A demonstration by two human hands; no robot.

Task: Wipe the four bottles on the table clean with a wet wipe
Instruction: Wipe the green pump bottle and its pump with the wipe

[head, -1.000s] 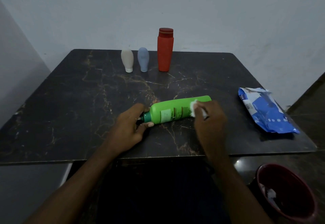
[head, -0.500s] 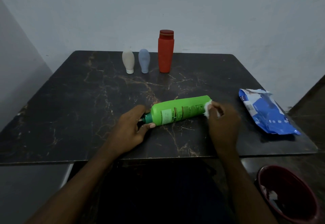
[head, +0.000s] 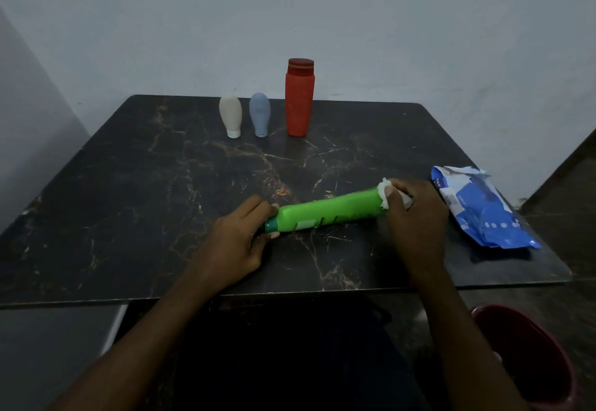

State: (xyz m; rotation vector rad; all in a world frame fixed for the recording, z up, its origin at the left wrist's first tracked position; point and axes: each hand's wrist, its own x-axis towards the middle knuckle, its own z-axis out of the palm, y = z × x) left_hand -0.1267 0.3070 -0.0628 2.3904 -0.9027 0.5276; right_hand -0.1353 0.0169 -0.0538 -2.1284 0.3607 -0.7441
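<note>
White wet wipe point(head: 383, 192) is bunched in the right hand point(head: 417, 217), whose curled fingers press it on the base end of the green bottle point(head: 329, 212). The bottle lies on its side on the dark marbled table point(head: 129, 201). The left hand point(head: 237, 244) pinches its teal cap point(head: 271, 225) between thumb and fingers. Its label is too blurred to read. Right of the green bottle lies a blue wipes pack point(head: 480, 214), print unreadable. Well behind it stand a red bottle point(head: 299, 101), blue bottle point(head: 260, 114) and beige bottle point(head: 230, 114).

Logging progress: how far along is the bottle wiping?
Done: nothing verifiable. In hand: green bottle lying flat, left hand gripping its cap end, right hand pressing a wet wipe to its base. Left: red bottle, blue bottle, beige bottle standing behind, cleanliness unclear.
</note>
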